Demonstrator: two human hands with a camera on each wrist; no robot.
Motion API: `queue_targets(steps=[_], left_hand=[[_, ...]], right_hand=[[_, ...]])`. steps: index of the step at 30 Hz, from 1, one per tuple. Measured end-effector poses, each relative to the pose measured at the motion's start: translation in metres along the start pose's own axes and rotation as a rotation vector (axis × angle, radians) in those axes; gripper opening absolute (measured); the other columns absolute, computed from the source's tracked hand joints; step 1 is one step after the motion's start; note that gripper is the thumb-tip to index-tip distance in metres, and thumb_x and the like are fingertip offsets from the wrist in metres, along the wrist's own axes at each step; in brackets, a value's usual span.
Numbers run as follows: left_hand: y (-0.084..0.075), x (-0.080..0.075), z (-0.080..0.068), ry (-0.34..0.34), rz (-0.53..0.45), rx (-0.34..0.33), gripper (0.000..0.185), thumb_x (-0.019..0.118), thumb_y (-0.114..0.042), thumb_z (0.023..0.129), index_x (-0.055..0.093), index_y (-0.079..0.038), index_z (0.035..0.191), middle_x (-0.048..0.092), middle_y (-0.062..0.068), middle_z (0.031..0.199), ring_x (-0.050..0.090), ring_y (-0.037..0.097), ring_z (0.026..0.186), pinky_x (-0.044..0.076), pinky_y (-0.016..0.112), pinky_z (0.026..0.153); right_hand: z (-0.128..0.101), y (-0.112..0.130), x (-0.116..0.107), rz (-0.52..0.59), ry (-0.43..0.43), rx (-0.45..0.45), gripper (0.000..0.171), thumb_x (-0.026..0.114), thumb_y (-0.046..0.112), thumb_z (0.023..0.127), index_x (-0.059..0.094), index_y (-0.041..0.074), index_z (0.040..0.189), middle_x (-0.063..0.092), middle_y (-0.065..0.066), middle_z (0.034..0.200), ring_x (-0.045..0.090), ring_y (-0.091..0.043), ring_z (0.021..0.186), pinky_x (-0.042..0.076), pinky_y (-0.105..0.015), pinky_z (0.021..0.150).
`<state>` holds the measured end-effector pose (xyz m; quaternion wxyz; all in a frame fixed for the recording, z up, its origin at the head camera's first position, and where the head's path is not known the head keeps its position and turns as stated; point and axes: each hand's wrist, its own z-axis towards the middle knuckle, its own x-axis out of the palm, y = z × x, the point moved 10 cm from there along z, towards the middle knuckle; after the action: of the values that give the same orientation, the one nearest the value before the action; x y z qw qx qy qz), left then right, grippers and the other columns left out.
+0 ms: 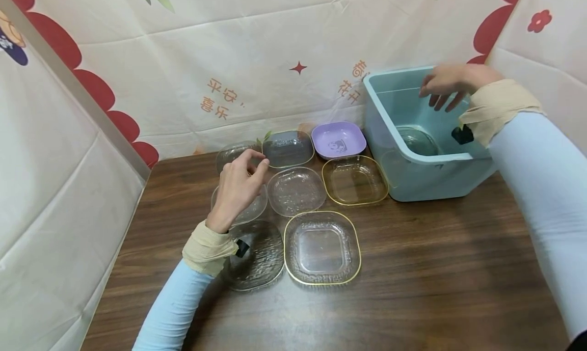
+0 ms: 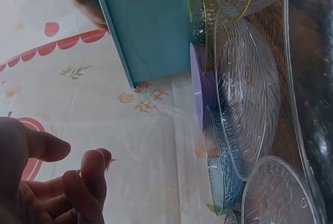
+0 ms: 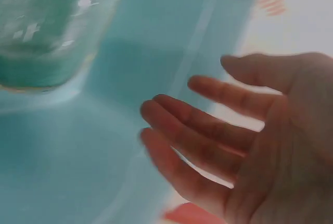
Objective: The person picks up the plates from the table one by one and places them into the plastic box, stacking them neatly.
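The right hand (image 1: pixel 451 86) hovers over the open top of the bin (image 1: pixel 380 116), which stands at the desk's (image 1: pixel 435 269) right rear corner. Its fingers (image 3: pixel 208 130) are straight and spread, holding nothing. A glass dish (image 1: pixel 416 139) lies on the bin's floor, below the fingers and apart from them.

The left hand (image 1: pixel 238 188) hangs above a clear dish (image 1: pixel 254 211) in the left column of dishes, fingers loosely curled and empty; whether it touches the glass cannot be told.

Seven more dishes crowd the desk between the hands. Along the rear edge lie a clear round dish (image 1: pixel 229 155), a square clear dish (image 1: pixel 288 148) and a purple dish (image 1: pixel 338 139), the purple one just beside the bin. Next row: a round clear dish (image 1: pixel 295 190) and a gold-rimmed dish (image 1: pixel 354 180), near the bin's front wall. Nearer the front sit a dark textured dish (image 1: pixel 261 259), partly under the left wrist, and a larger gold-rimmed dish (image 1: pixel 322 247).

Bare wood runs along the front edge and the right front corner. Cloth walls close the left, rear and right sides.
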<state>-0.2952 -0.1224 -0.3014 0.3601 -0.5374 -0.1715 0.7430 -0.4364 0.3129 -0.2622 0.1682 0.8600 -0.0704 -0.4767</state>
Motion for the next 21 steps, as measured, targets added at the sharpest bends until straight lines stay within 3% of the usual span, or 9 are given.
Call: queue_targets(steps=[5,9,14,21], left_hand=[[0.0,-0.002,0.0,-0.005,-0.001,0.001,0.028,0.057,-0.033,0.105,0.07,-0.013,0.12,0.071,0.001,0.066,0.061,0.008,0.041,0.049,0.032,0.042],[0.001,-0.005,0.0,-0.013,0.008,0.001,0.028,0.058,-0.033,0.105,0.07,-0.013,0.119,0.07,0.002,0.067,0.06,0.007,0.04,0.05,0.032,0.044],[0.002,-0.01,0.002,-0.022,0.023,0.004,0.028,0.057,-0.033,0.105,0.072,-0.012,0.118,0.07,0.004,0.069,0.059,0.006,0.041,0.049,0.032,0.045],[0.003,-0.018,0.004,-0.049,0.04,-0.009,0.027,0.057,-0.034,0.104,0.072,-0.014,0.114,0.072,0.0,0.067,0.061,0.006,0.044,0.047,0.031,0.052]], right_hand=[[-0.036,0.048,-0.028,-0.084,-0.293,-0.104,0.049,0.047,0.025,0.108,0.047,-0.016,0.134,0.067,-0.035,0.103,0.072,-0.025,0.077,0.067,-0.041,0.066],[-0.078,0.09,-0.028,-0.092,-0.502,-0.168,0.043,0.052,0.029,0.106,0.057,-0.008,0.127,0.072,-0.019,0.086,0.07,-0.019,0.065,0.062,-0.027,0.056],[-0.113,0.132,-0.001,0.034,-0.582,-0.266,0.033,0.059,0.029,0.103,0.065,0.0,0.117,0.073,-0.005,0.076,0.068,-0.011,0.057,0.057,-0.022,0.051],[-0.128,0.158,0.051,0.121,-0.675,-0.347,0.021,0.065,0.033,0.1,0.071,0.013,0.106,0.077,-0.005,0.083,0.07,-0.007,0.061,0.05,-0.021,0.051]])
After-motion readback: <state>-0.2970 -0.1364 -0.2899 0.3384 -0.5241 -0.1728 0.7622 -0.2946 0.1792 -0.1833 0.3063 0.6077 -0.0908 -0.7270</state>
